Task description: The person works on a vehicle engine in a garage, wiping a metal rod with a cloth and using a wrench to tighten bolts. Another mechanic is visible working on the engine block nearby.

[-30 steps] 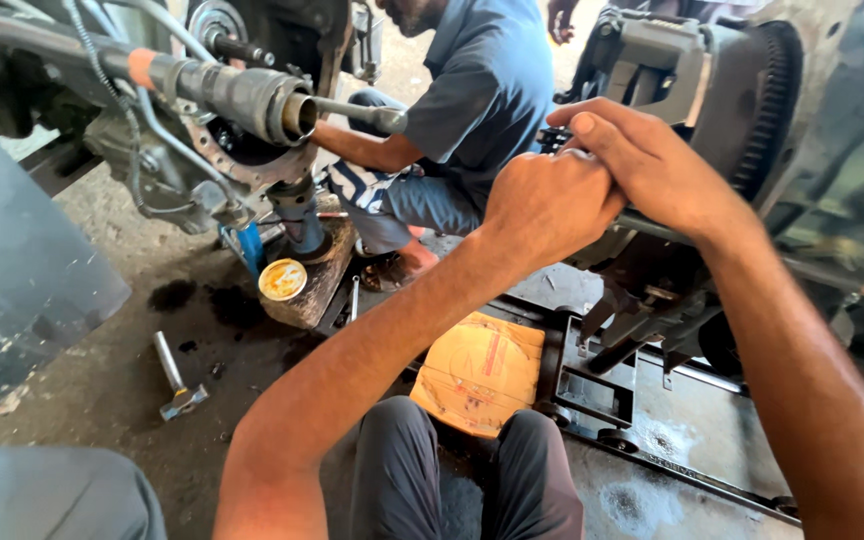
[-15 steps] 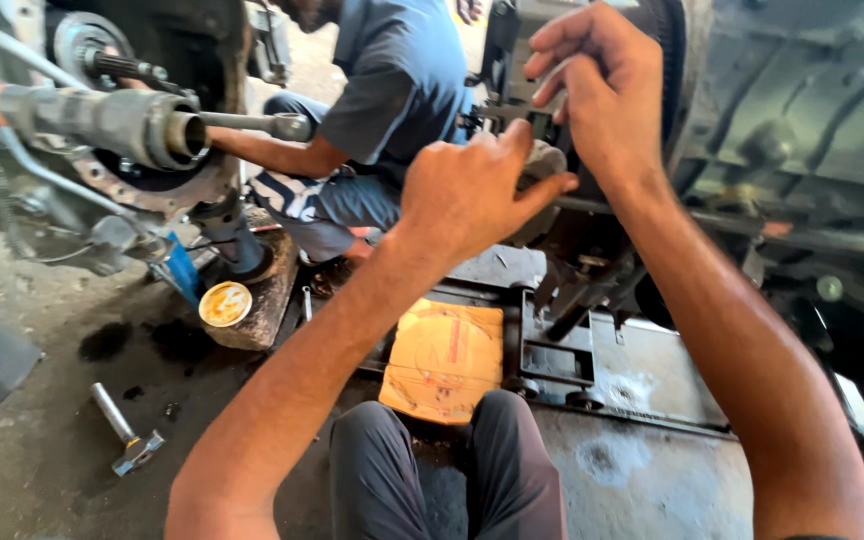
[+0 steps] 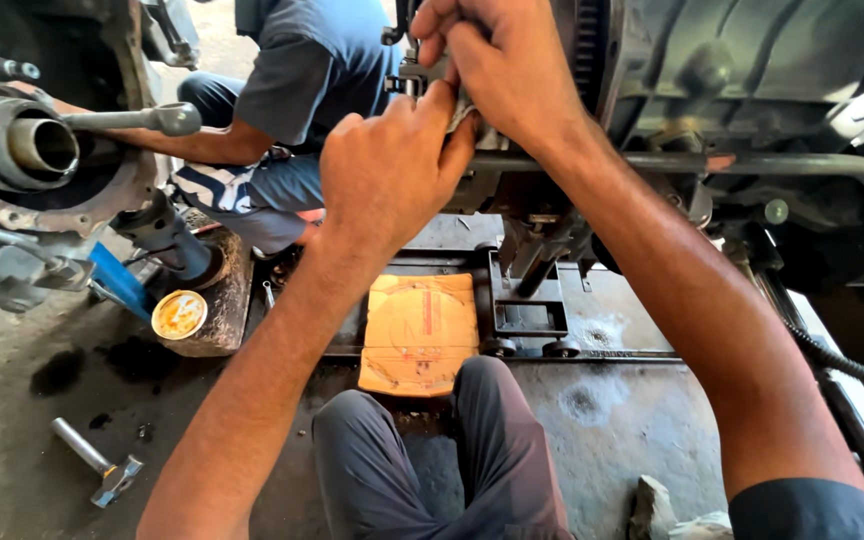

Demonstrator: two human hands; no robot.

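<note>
Gripping one small dark metal fitting [image 3: 414, 75] at the edge of the grey cast engine housing [image 3: 752, 60]: two bare hands. Left hand [image 3: 392, 170], fingers curled together, thumb pressed up against the fitting and a scrap of pale cloth. Right hand [image 3: 497, 60], fingers pinched closed on the fitting from above. One orange cardboard box [image 3: 420, 335], flat and squarish, lying on the greasy steel plate [image 3: 612, 420] between the knees. One round yellow-lidded tin [image 3: 179, 314] on a wooden block. One steel hammer [image 3: 92, 462] on stained concrete. One co-worker in a blue shirt [image 3: 322, 60], seated beside a tubular metal shaft housing [image 3: 22, 150].
</note>
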